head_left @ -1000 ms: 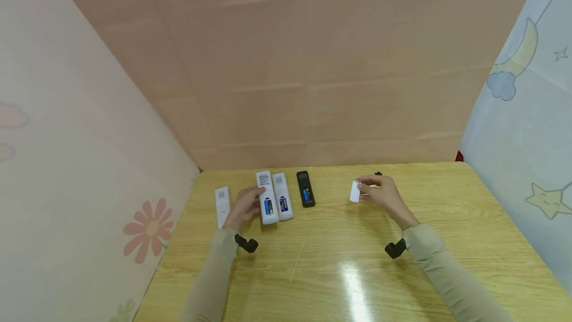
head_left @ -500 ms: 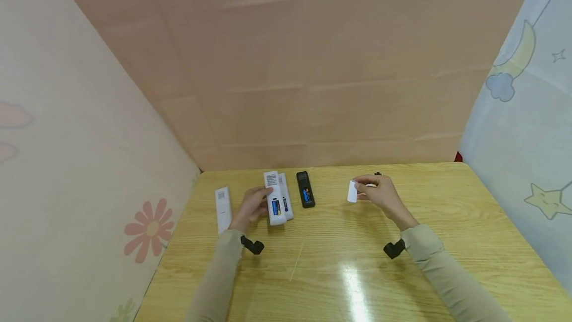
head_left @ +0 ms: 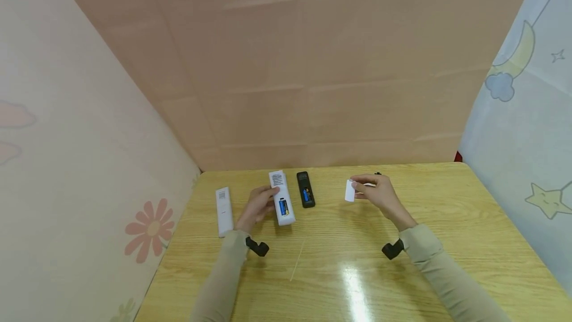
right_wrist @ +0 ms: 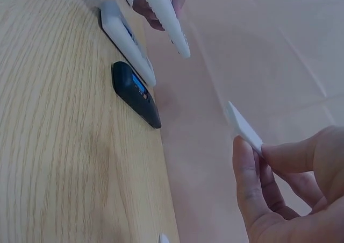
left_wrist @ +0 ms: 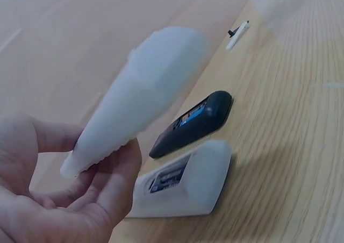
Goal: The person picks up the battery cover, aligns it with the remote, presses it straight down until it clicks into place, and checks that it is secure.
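In the head view my left hand (head_left: 258,206) grips a white remote control (head_left: 281,197) raised above the table, its back facing up. Blue batteries show in its uncovered battery compartment. Between right thumb and fingertips I pinch a small white battery cover (head_left: 349,191); the right hand (head_left: 377,195) is apart from the remote. Under the raised remote, a second white remote (left_wrist: 204,181) lies on the table, mostly hidden in the head view, batteries showing. Beside it lies a black remote (head_left: 306,190), also with its batteries uncovered.
Another white remote (head_left: 224,212) lies at the left on the wooden table (head_left: 321,262), its back closed. A small black and white item (left_wrist: 238,34) lies behind the right hand, mostly hidden in the head view. A pinkish-brown backdrop (head_left: 304,88) stands behind the table.
My left hand has moved right with the white remote, which now covers the second white remote in the head view. The right hand has shifted slightly left with the battery cover.
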{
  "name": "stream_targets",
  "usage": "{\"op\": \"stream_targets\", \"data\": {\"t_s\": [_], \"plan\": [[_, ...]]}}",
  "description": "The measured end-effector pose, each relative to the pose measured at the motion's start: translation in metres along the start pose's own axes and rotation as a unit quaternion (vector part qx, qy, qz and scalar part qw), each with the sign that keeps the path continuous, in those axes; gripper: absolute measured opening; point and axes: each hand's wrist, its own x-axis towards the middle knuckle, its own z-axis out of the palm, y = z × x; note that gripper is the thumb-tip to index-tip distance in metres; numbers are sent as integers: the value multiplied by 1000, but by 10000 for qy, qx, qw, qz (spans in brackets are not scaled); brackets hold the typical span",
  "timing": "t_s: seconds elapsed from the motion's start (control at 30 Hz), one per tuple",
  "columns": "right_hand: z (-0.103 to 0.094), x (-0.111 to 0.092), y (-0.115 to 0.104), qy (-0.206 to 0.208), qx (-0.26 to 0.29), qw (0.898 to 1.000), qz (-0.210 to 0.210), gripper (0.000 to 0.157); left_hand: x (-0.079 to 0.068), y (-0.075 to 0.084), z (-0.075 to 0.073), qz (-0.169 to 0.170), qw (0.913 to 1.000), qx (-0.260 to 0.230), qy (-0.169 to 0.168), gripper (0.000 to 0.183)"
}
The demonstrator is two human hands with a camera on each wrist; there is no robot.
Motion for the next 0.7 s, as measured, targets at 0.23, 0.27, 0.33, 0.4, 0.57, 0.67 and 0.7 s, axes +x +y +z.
{"op": "stream_targets", "data": {"t_s": [0.23, 0.27, 0.33, 0.4, 0.57, 0.67, 0.7], "plan": [[4, 0, -2, -32, 50, 9999, -136, 36, -3, 1, 12, 49, 9999, 56, -153, 53], [5, 0, -2, -49, 83, 9998, -152, 35, -3, 2, 14, 52, 9999, 42, -153, 54], [6, 1, -2, -88, 149, 9997, -187, 34, -4, 3, 17, 73, 9998, 65, -163, 55], [8, 1, -3, -120, 176, 9996, -210, 33, -5, 3, 21, 111, 9997, 114, -167, 53], [12, 1, -6, -190, 136, 9993, -283, 30, -8, 5, 30, 223, 9991, 207, -284, 49], [13, 1, -8, -217, 126, 9992, -323, 30, -10, 5, 35, 220, 9989, 140, -379, 50], [13, 1, -9, -225, 107, 9991, -336, 29, -10, 5, 37, 195, 9990, 69, -404, 49]]}}
